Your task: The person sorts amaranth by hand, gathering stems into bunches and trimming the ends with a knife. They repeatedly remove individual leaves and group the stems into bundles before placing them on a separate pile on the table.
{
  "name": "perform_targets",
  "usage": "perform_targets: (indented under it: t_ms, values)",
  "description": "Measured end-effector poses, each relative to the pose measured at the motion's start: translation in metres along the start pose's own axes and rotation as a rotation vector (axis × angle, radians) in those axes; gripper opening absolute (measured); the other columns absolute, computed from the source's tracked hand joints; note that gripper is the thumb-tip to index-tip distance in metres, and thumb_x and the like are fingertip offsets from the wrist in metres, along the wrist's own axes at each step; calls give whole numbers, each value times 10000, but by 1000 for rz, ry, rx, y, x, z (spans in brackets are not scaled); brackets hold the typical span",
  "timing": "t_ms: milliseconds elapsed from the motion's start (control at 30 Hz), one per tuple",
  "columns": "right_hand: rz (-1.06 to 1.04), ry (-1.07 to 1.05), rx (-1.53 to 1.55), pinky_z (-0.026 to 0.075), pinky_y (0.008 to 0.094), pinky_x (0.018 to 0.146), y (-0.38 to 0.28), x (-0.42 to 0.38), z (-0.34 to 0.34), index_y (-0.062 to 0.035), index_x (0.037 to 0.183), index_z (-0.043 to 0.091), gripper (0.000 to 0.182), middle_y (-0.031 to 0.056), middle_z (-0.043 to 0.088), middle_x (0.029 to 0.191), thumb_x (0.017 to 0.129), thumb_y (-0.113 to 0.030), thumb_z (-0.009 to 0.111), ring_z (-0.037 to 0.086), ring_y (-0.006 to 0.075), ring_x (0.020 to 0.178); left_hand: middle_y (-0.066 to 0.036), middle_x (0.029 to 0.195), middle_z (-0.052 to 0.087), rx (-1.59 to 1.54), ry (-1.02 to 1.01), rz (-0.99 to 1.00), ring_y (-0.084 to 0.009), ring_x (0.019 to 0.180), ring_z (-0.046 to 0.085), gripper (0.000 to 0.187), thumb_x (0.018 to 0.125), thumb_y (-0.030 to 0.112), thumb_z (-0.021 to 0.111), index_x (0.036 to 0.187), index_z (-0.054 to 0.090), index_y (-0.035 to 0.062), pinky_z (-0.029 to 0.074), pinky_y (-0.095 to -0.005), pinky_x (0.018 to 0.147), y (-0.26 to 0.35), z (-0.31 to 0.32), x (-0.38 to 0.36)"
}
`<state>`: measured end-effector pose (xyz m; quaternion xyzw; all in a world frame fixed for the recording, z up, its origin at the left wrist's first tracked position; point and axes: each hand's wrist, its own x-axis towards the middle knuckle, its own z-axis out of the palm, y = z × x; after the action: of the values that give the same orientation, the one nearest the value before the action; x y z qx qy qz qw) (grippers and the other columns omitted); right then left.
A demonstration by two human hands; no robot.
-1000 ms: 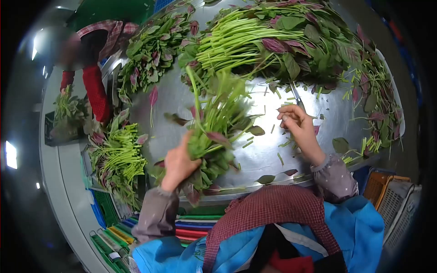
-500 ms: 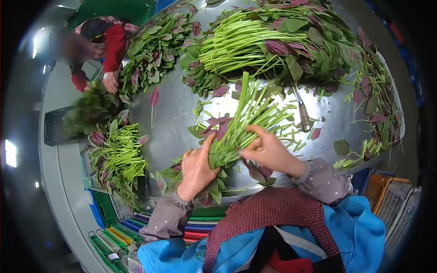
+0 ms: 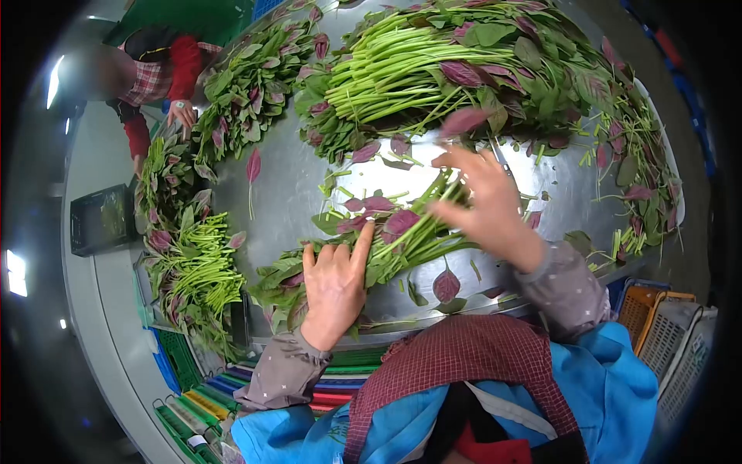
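A bunch of amaranth greens (image 3: 417, 246), green-stemmed with purple-tinged leaves, lies slantwise on the metal table in front of me. Over its leafy part is my left hand (image 3: 336, 286), index finger stretched along the leaves and the other fingers bent onto the bunch; its thumb is hidden. My right hand (image 3: 491, 205) hovers by the stem ends with fingers spread, slightly blurred. A blurred purple leaf (image 3: 464, 121) appears just beyond its fingertips. Behind this hand a knife (image 3: 498, 155) shows its blade; the handle is covered.
A large heap of the same greens (image 3: 417, 69) covers the far side of the table (image 3: 286, 182). Trimmings (image 3: 638, 170) pile at the right edge. More bunches (image 3: 201, 271) lie left, near a co-worker's hand (image 3: 182, 114) and a dark crate (image 3: 100, 220). Baskets (image 3: 665, 332) stand at right.
The bunch has been lowered from a raised, steep angle to lie flatter. My right hand has let go of it, opened and moved up and right. The co-worker's greens have been set down.
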<state>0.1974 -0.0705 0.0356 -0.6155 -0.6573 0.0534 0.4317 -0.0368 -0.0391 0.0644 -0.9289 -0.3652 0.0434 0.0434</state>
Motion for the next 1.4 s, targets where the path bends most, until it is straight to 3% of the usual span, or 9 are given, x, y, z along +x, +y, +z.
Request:
perform_targets:
  t_ms: [100,233,300,400,633,900,1133,1233,1400]
  values:
    - [-152,-16,-44,270,472,955,-1,-7,33,-86,1126,530,438,61,581,723,734,-253,630,586,246,794,-32,675,474,50,8,58,-203,698,510,684,653,28,573,1302,409,172,385,-489,833,4,-6,1]
    - [-133,-298,-193,464,349,570,79,-17,30,-92,628,602,116,95,607,656,710,-169,634,595,244,629,-30,679,461,66,-15,67,-198,714,503,673,661,20,558,1299,418,181,384,-492,841,0,-10,-10]
    - [361,-463,-371,460,387,640,91,-6,5,-34,729,612,147,149,618,722,719,-177,641,595,308,688,-33,679,458,68,-17,68,-201,723,502,673,660,20,557,1299,419,181,383,-495,842,-3,-11,-12]
    - [39,-123,-61,455,396,671,61,4,7,-21,903,619,249,189,607,780,731,-200,640,587,321,721,-47,727,484,94,2,89,-217,789,517,637,658,23,566,1269,448,157,373,-476,845,-2,-12,-11]
    - [111,-1069,519,445,344,622,5,15,24,1,910,574,264,154,607,729,785,-230,603,586,267,652,-51,821,522,199,34,216,-210,888,517,540,693,86,522,1221,500,196,356,-490,872,-5,-26,-13]
    - [205,-815,-215,453,411,650,70,10,-2,-77,860,616,205,116,621,726,763,-255,591,591,313,729,-44,823,504,210,79,312,-216,862,505,531,692,141,511,1209,506,257,388,-490,853,-13,-36,-24]
    - [-165,-683,533,444,379,790,-11,-3,44,-5,1140,478,540,195,579,994,788,-398,590,567,318,905,-31,821,508,243,118,348,-199,857,510,467,703,172,513,1159,538,269,389,-481,861,-11,-49,-16]
    - [22,-1250,852,450,324,749,16,-5,32,20,1095,514,413,175,596,929,841,-304,549,579,232,845,-21,817,507,236,127,312,-188,851,511,439,715,168,516,1139,554,273,385,-480,865,-18,-49,-25]
    - [628,-1009,635,462,261,656,113,-22,-38,10,1027,573,240,28,614,828,855,-151,527,546,96,739,-27,834,535,14,28,97,-190,865,528,465,682,205,610,1139,551,149,339,-461,895,-40,-52,-38]
